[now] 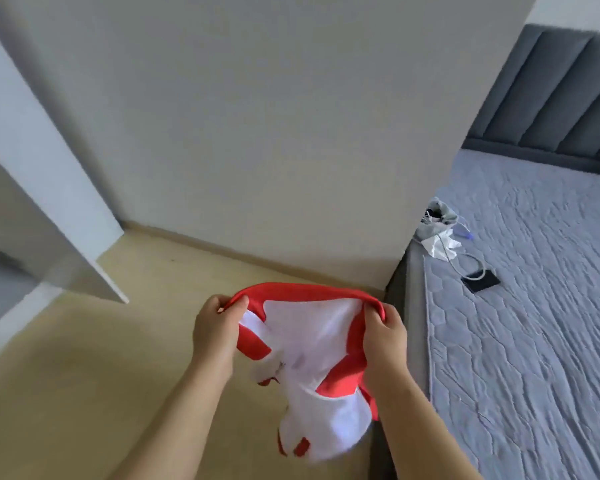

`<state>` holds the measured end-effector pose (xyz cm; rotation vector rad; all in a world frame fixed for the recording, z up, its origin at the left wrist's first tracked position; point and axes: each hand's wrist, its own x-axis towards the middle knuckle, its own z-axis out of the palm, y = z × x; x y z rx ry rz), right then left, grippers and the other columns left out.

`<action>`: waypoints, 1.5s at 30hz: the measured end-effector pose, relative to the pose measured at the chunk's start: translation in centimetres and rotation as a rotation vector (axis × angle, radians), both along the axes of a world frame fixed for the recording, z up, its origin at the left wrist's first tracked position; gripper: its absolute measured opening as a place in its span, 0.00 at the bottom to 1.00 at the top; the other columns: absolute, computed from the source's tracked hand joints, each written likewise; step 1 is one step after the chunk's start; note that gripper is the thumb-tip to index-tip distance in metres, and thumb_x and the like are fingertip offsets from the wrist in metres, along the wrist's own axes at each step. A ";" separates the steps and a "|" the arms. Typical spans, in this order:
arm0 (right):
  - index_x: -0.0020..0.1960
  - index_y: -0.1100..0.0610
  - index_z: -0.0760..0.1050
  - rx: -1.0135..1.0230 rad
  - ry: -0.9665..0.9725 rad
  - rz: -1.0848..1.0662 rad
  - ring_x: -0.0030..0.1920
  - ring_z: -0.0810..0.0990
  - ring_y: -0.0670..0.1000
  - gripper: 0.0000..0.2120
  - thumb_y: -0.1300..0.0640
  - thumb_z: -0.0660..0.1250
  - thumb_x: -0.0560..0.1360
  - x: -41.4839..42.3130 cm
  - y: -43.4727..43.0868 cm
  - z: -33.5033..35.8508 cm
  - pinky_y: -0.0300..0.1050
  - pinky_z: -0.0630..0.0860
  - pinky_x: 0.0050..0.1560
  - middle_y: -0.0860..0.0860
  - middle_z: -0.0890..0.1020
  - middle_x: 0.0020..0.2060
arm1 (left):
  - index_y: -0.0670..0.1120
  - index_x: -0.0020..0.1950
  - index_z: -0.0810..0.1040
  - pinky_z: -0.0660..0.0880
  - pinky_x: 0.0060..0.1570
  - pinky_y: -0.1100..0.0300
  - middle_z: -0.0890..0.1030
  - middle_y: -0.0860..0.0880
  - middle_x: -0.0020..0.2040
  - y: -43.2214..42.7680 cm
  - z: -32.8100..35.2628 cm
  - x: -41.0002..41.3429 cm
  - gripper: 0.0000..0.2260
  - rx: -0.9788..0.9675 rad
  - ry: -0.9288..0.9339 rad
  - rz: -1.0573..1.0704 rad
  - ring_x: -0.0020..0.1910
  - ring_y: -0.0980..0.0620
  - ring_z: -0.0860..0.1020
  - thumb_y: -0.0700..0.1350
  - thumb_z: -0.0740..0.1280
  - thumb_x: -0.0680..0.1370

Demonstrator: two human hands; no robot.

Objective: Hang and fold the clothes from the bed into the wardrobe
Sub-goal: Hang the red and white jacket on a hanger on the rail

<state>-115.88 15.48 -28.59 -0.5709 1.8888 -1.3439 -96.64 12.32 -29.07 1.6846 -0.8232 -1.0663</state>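
- Risk: the red-and-white garment (312, 344) hangs bunched and loose below the grip. The lower part may twist, or brush the floor (118, 358) if lowered, which would spoil a clean fold.
- Risk: each hand holds only the red top edge — a slack pinch on either side would let that corner drop.
- Left hand (215, 327): fingers curled, gripping the left end of the edge.
- Right hand (383, 337): gripping the right end likewise.
- Garment position: spread between both hands, in the air above the floor, just beside the bed (534, 306). The wardrobe panel (49, 188) stands well apart, to the left.
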 end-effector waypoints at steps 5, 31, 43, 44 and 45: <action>0.37 0.54 0.73 -0.033 -0.051 0.248 0.33 0.72 0.46 0.10 0.60 0.61 0.77 8.3 -3.9 2.9 0.38 0.68 0.34 0.49 0.76 0.33 | 0.45 0.38 0.71 0.67 0.35 0.56 0.75 0.45 0.37 0.5 1.1 8.4 0.07 0.029 0.101 0.226 0.37 0.45 0.72 0.42 0.67 0.75; 0.45 0.54 0.74 -0.120 -0.071 1.195 0.36 0.72 0.43 0.05 0.61 0.62 0.76 48.0 -27.3 5.5 0.36 0.65 0.34 0.47 0.77 0.36 | 0.48 0.38 0.70 0.63 0.29 0.61 0.74 0.50 0.33 -7.3 3.8 40.7 0.08 0.266 -0.433 1.026 0.32 0.53 0.71 0.43 0.67 0.74; 0.41 0.48 0.73 -0.153 -0.066 1.407 0.38 0.72 0.43 0.12 0.64 0.61 0.77 61.3 -29.0 4.9 0.33 0.65 0.33 0.43 0.75 0.38 | 0.51 0.52 0.67 0.75 0.46 0.48 0.72 0.49 0.37 -8.6 3.2 51.5 0.05 0.229 -0.212 1.270 0.35 0.49 0.72 0.43 0.55 0.79; 0.40 0.47 0.72 -0.151 -0.063 1.405 0.38 0.73 0.44 0.13 0.64 0.61 0.77 62.5 -29.2 4.9 0.34 0.66 0.33 0.44 0.75 0.38 | 0.51 0.52 0.68 0.76 0.48 0.47 0.72 0.50 0.37 -9.1 3.3 52.7 0.05 0.206 -0.186 1.267 0.35 0.50 0.71 0.43 0.55 0.79; 0.40 0.48 0.72 -0.149 -0.064 1.401 0.38 0.74 0.45 0.13 0.63 0.61 0.77 63.9 -29.6 4.8 0.36 0.67 0.33 0.46 0.76 0.38 | 0.51 0.52 0.69 0.76 0.49 0.46 0.71 0.50 0.38 -9.6 3.3 54.3 0.06 0.170 -0.144 1.270 0.36 0.50 0.71 0.43 0.55 0.79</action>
